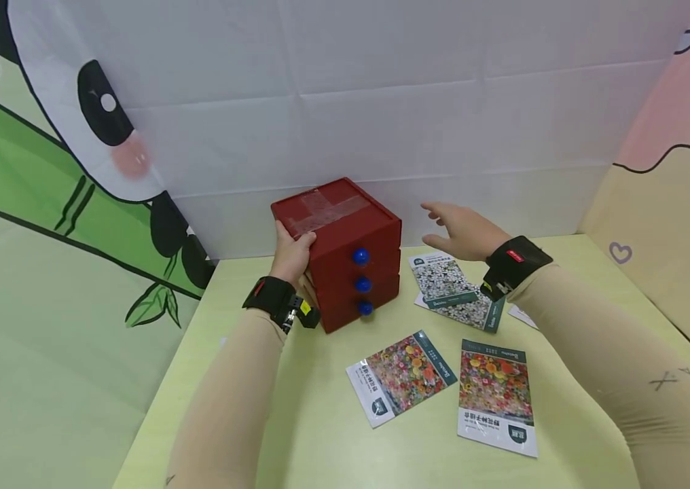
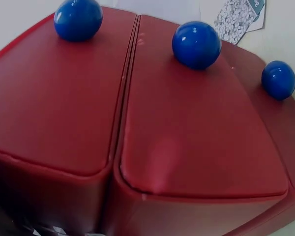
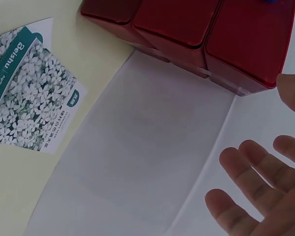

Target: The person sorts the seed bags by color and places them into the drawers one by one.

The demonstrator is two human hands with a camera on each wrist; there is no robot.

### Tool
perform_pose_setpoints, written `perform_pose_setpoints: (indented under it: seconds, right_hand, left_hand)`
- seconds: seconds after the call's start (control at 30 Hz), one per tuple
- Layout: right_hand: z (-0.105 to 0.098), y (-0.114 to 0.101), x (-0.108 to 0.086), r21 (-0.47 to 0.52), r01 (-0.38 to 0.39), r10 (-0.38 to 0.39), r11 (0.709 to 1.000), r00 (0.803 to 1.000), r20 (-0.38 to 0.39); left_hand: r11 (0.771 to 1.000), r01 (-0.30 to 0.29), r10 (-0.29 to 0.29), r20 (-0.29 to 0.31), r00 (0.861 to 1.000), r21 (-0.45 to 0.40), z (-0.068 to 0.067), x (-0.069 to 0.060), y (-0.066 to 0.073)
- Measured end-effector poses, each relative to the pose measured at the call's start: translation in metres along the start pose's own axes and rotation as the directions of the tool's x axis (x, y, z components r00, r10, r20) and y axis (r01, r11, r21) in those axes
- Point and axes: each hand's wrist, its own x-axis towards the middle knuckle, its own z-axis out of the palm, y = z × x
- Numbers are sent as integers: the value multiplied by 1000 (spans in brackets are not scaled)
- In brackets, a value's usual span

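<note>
A red box of three stacked drawers [image 1: 354,272] stands at the back of the table, blue knobs on its front and clear tape across its top. My left hand [image 1: 291,255] grips its left side, thumb at the upper front edge; the other fingers are partly hidden. The left wrist view shows the drawer fronts [image 2: 187,132] close up. To the right of the box, and apart from it, my right hand [image 1: 464,229] hovers with fingers spread, holding nothing. In the right wrist view its fingers [image 3: 253,182] are relaxed below the box's side.
Two white-flower seed packets [image 1: 443,278] overlap below my right hand. Nearer lie two colourful flower seed packets, one slanted [image 1: 402,377] and one straighter [image 1: 496,397]. A white printed cloth [image 1: 382,129] hangs right behind the table [image 1: 320,421]. Another packet's corner shows by the right forearm.
</note>
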Motion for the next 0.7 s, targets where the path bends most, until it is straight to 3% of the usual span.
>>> perform_pose_setpoints:
  seconds: [0.2,0.33,0.5,0.7]
  right_hand:
    - [-4,-4,7,0,15,-15,1000,1000,-3]
    - [-6,-10,20,-15,16,-17,1000,1000,-20]
    - [-2,-20,40,-47,29,-32,998,998,-54]
    - [7,-28,53,-13,19,-20,1000,997,-69]
  left_hand:
    - [998,-2,-1,38,999,64,2,5,4]
    - [998,-14,8,86,996,64,2,9,10]
    - [998,55,-59,201,978,27,4,4,29]
    - [994,104,-104,214,971,11,13,2,34]
